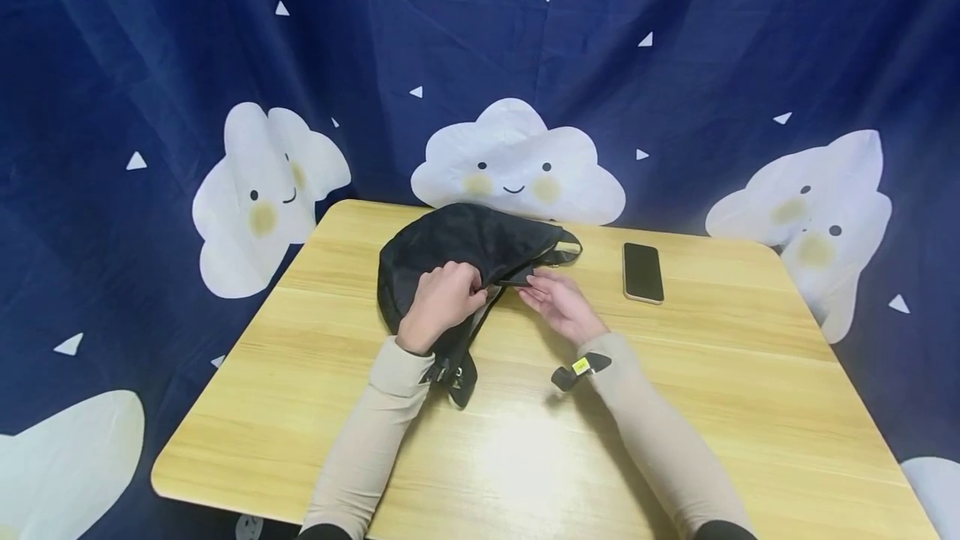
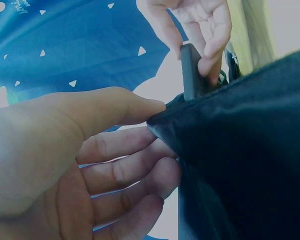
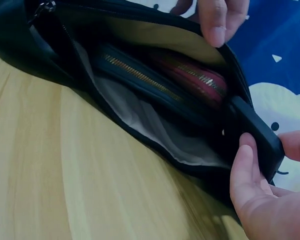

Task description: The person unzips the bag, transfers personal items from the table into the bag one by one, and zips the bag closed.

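Note:
A black bag [image 1: 450, 244] lies on its side on the wooden table, its zipped mouth open toward the person. My left hand [image 1: 447, 294] pinches the edge of that opening between thumb and fingers. At the far end of the mouth, my right hand [image 1: 562, 307] grips a flat black slab with rounded corners [image 3: 260, 135] between thumb and fingers. The slab's inner end is inside the bag. Within the pale lining, the right wrist view shows a dark pouch [image 3: 135, 82] with a gold zip and a red zipped pouch [image 3: 190, 77] beside it.
A smartphone [image 1: 642, 272] lies screen up to the right of the bag. One strap loop [image 1: 572, 248] sticks out at the bag's back right, and a strap end [image 1: 463, 382] hangs toward the front. Behind the table [image 1: 750, 340] hangs a blue curtain [image 1: 480, 23] with clouds.

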Demonstrator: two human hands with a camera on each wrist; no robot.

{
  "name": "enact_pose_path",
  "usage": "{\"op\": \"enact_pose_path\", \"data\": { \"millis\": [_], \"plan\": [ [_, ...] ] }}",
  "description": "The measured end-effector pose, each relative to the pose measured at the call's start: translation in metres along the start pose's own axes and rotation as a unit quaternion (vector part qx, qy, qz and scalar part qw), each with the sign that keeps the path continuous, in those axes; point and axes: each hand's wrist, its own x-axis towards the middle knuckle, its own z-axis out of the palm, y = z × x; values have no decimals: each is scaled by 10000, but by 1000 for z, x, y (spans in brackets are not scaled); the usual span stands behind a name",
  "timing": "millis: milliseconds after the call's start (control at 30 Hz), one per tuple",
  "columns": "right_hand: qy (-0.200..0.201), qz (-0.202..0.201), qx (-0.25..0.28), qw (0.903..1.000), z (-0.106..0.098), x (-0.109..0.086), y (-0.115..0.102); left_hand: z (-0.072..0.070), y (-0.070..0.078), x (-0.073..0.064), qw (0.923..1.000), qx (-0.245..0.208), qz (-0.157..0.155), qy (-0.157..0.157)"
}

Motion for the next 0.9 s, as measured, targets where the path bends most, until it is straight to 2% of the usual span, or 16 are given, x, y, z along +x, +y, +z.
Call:
{"op": "enact_pose_path", "data": {
  "millis": [233, 633, 900],
  "plan": [
    [-27, -52, 326, 9995, 3, 0, -1, -1, 1, 1, 10000, -14, 23, 62],
    [312, -22, 865, 9958, 18, 12, 2, 1, -1, 0, 10000, -33, 13, 74],
    [329, -102, 1142, 9929, 23, 17, 1, -1, 0, 0, 10000, -49, 2, 63]
  ]
}}
